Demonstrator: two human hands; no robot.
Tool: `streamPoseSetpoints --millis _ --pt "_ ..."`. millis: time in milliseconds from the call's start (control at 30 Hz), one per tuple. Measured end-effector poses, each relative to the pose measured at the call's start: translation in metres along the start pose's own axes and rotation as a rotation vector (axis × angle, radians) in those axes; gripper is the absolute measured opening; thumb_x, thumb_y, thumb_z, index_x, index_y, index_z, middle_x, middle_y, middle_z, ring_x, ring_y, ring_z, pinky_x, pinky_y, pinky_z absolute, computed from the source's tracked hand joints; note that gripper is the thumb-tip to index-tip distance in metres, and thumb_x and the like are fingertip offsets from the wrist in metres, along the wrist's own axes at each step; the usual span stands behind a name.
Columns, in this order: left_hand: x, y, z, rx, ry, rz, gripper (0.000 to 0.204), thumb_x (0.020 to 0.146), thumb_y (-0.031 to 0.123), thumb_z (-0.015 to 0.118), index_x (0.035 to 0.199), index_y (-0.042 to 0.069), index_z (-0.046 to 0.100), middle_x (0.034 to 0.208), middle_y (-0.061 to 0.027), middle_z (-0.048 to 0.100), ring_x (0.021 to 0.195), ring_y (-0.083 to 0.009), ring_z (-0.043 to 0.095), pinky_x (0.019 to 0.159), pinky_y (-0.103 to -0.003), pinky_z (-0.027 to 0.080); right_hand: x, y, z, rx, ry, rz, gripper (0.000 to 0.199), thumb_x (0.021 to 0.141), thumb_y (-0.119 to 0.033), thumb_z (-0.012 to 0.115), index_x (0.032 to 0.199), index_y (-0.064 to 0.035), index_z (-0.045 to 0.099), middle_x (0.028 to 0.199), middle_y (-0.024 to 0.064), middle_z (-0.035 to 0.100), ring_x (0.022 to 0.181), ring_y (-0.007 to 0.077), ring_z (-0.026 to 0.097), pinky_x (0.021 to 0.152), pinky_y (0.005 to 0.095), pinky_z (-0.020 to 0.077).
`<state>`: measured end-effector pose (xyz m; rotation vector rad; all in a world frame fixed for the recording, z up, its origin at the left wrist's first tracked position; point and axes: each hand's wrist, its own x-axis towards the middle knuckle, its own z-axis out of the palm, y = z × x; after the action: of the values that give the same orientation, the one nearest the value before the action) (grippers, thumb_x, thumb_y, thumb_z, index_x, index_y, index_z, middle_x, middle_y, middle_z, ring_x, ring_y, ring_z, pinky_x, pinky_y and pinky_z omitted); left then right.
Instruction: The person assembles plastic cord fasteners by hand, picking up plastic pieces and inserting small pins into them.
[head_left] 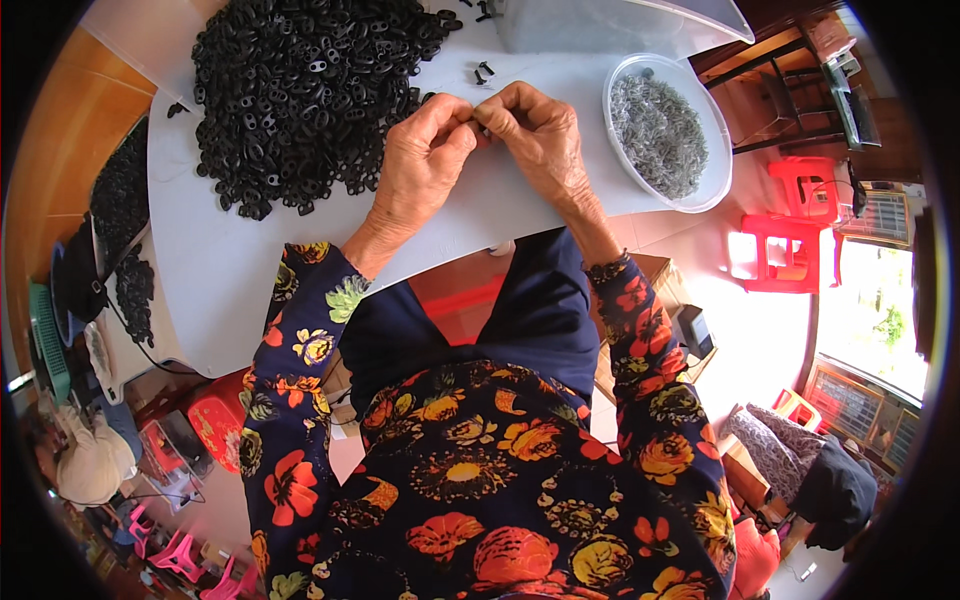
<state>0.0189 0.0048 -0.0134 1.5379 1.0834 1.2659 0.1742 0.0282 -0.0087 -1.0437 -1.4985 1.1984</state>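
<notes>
White tabletop (230,270): heap of black plastic pieces (300,90) far left, within reach; oval tub of small grey metal parts (665,130) far right. Left hand (420,160) and right hand (535,135) meet centre, fingertips pinched closed on a tiny part, too small to identify.

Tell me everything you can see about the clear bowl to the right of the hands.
The clear bowl is a round, shallow container of see-through plastic. It sits upright on the white table near its right edge, filled with small grey metal-looking pieces too fine to identify. Neither hand touches it; the right hand is nearest.
</notes>
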Motion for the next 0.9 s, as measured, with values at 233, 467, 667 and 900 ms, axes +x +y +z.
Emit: streamPoseSetpoints --millis 233,467,667,900 --pt "0.002 0.002 -0.004 -0.078 -0.011 -0.093 0.005 0.087 0.003 0.054 0.091 0.001 0.057 0.072 0.0007 0.061 0.062 -0.0026 0.049 0.056 -0.02 0.043 -0.001 -0.004 0.003 0.099 0.026 -0.022 0.016 0.09 -0.014 0.063 0.088 0.0025 0.063 0.075 0.0016 0.064 0.068 0.0056 0.056 0.065 0.0216 0.0478" --pt "0.002 -0.007 0.0 -0.183 0.013 -0.09 0.008 0.088 0.003 0.054 0.094 0.0 0.058 0.08 0.0007 0.063 0.066 -0.0026 0.049 0.06 -0.019 0.043 0.0 -0.009 0.002 0.01 0.005 0.052 0.014 0.089 -0.011 0.064 0.088 0.0032 0.062 0.076 0.0037 0.065 0.069 0.0072 0.058 0.066 0.0219 0.0497" --pt "0.008 -0.003 -0.008 -0.193 -0.019 -0.077 0.012 0.092 0.01 0.056 0.099 0.002 0.06 0.083 -0.0005 0.065 0.069 -0.0033 0.052 0.063 -0.019 0.043 0.0 0.0 0.002 0.204 -0.018 0.017 0.013 0.089 -0.01 0.064 0.09 0.0025 0.061 0.08 0.0044 0.066 0.069 0.0074 0.059 0.066 0.022 0.0498" --pt "0.029 0.009 -0.071 0.562 0.076 0.308 0.013 0.094 0.011 0.053 0.096 0.002 0.062 0.087 -0.0048 0.065 0.084 -0.0138 0.059 0.079 -0.027 0.047 0.0 -0.004 0.004 0.252 0.068 0.026 0.014 0.088 -0.009 0.065 0.093 0.0026 0.06 0.078 0.0038 0.064 0.067 0.0084 0.059 0.066 0.0228 0.0503"
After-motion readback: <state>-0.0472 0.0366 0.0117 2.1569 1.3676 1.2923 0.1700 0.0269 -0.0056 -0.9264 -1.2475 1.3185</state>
